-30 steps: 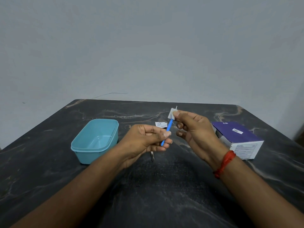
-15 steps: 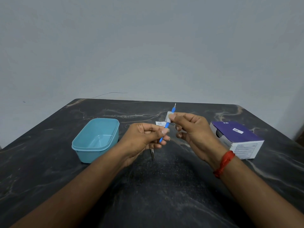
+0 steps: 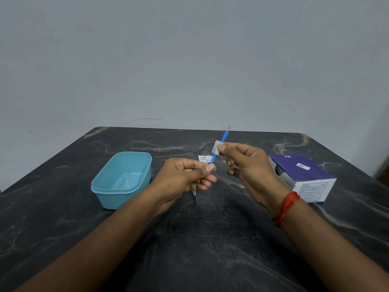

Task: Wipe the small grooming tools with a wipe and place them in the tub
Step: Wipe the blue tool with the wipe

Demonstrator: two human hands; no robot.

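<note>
the left hand (image 3: 185, 175) pinches the base of the blue tool (image 3: 224, 137) above the table (image 3: 210, 249) near the tub (image 3: 122, 180), fingers of the right hand (image 3: 248, 165) squeezing the wipe (image 3: 216, 148) round its shaft, best slid lightly toward the tip.

The purple-topped white cardboard box (image 3: 303, 175) carries small white letters near its far edge, possibly "BD", though they are blurred. Its white sticker (image 3: 303, 166) and the printed white side panel (image 3: 312, 189) are too small to read. The small white paper sachet (image 3: 205, 158) bears illegible blue print.
</note>
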